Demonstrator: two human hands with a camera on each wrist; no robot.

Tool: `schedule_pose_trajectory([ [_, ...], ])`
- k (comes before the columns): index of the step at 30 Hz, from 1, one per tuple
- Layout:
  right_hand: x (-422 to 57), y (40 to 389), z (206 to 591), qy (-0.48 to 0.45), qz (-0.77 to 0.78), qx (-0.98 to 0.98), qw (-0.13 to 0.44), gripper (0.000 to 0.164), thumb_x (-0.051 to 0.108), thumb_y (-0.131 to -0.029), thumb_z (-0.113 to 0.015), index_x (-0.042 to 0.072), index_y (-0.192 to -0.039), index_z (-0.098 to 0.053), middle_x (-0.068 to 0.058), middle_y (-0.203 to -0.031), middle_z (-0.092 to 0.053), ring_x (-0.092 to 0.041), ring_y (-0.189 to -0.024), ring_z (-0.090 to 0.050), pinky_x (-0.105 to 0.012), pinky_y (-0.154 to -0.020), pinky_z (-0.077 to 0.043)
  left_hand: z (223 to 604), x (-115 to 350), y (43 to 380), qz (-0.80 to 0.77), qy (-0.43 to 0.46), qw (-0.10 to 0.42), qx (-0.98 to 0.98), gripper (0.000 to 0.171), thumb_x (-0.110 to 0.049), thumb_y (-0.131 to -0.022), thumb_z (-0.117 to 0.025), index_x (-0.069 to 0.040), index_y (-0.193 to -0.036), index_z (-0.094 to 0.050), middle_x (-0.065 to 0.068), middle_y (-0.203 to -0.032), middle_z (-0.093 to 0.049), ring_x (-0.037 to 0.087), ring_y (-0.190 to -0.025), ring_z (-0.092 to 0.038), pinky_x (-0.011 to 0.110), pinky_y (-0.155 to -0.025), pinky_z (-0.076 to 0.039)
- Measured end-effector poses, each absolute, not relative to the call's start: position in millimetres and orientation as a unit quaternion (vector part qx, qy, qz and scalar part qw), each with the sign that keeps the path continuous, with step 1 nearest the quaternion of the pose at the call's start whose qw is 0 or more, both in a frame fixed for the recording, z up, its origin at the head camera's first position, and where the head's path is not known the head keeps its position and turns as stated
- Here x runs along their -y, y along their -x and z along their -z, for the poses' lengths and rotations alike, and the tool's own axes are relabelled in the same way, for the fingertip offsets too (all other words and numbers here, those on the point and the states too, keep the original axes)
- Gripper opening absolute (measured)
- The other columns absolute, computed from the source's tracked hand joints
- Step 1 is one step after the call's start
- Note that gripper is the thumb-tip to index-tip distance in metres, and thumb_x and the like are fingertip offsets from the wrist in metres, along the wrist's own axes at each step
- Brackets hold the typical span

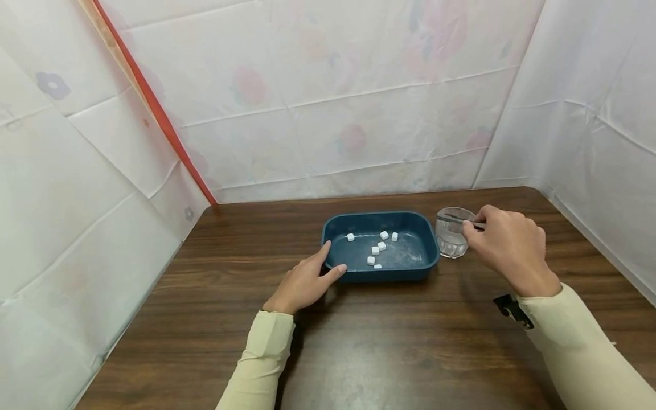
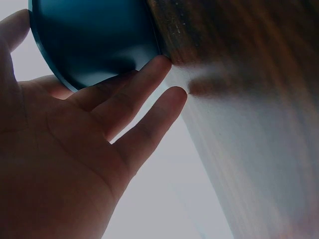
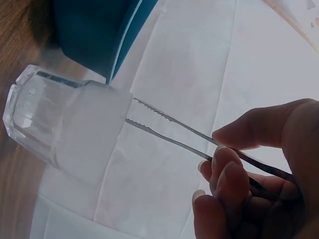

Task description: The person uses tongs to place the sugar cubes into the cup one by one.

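Note:
A dark blue tray [image 1: 381, 275] stands on the table with several small white cubes [image 1: 376, 250] inside. My left hand [image 1: 306, 283] rests against the tray's left end, thumb at the front corner and index finger on the rim. In the left wrist view its fingers [image 2: 149, 79] lie fairly straight along the tray's wall. Tweezers [image 3: 172, 119] are pinched between the thumb and fingers of my right hand [image 1: 512, 242]. Their serrated tips stand apart at the mouth of a clear drinking glass [image 1: 452, 245], nothing between them. Whether the glass holds anything is hard to tell.
The glass stands close beside the tray's right end on the brown wooden table [image 1: 400, 341]. White floral sheeting [image 1: 307, 102] hangs behind and at both sides, with a red strip [image 1: 154, 102] at the left corner.

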State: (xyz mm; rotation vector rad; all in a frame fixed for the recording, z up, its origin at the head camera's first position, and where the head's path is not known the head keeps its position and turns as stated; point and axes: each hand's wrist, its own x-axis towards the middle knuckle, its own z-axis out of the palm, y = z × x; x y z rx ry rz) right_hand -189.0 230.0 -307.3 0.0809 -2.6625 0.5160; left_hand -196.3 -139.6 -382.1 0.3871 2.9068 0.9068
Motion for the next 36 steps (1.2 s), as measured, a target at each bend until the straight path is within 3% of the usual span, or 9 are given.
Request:
schedule_pose_trajectory([
  [9, -212, 187, 311, -0.066, -0.186, 0.951, 0.236, 0.024, 0.026, -0.092, -0.06, 0.004, -0.09, -0.071, -0.004, -0.06, -0.06, -0.02, -0.045, -0.045, -0.035, -0.037, -0.032, 382, 141, 197, -0.288, -0.124, 0.035, -0.949, 0.089, -0.073, -0.093, -0.047, -0.02, -0.161, -0.025, 0.002, -0.159, -0.035, 0.028, -0.143, -0.038, 0.055, -0.111, -0.036],
  [16, -191, 190, 317, -0.111, -0.184, 0.946, 0.241, 0.021, 0.022, -0.09, -0.064, 0.015, -0.07, -0.061, 0.002, -0.053, -0.043, -0.018, -0.044, -0.04, -0.032, -0.037, -0.029, 382, 138, 197, -0.289, -0.127, 0.035, -0.948, 0.088, -0.072, -0.094, -0.048, -0.02, -0.161, -0.025, 0.002, -0.159, -0.036, 0.028, -0.143, -0.038, 0.055, -0.111, -0.036],
  [24, -176, 197, 330, -0.135, -0.181, 0.95, 0.217, 0.016, 0.022, -0.091, -0.068, 0.008, -0.082, -0.068, 0.0, -0.057, -0.056, -0.015, -0.044, -0.044, -0.033, -0.037, -0.037, 384, 137, 196, -0.289, -0.13, 0.038, -0.948, 0.088, -0.072, -0.094, -0.047, -0.02, -0.161, -0.024, 0.001, -0.159, -0.036, 0.027, -0.143, -0.038, 0.054, -0.111, -0.036],
  [36, -166, 206, 344, -0.144, -0.183, 0.952, 0.199, 0.017, 0.02, -0.091, -0.067, 0.008, -0.079, -0.069, 0.002, -0.057, -0.053, -0.017, -0.048, -0.047, -0.034, -0.042, -0.036, 383, 138, 197, -0.291, -0.131, 0.038, -0.947, 0.089, -0.073, -0.094, -0.046, -0.02, -0.161, -0.024, 0.002, -0.159, -0.036, 0.027, -0.142, -0.039, 0.054, -0.11, -0.037],
])
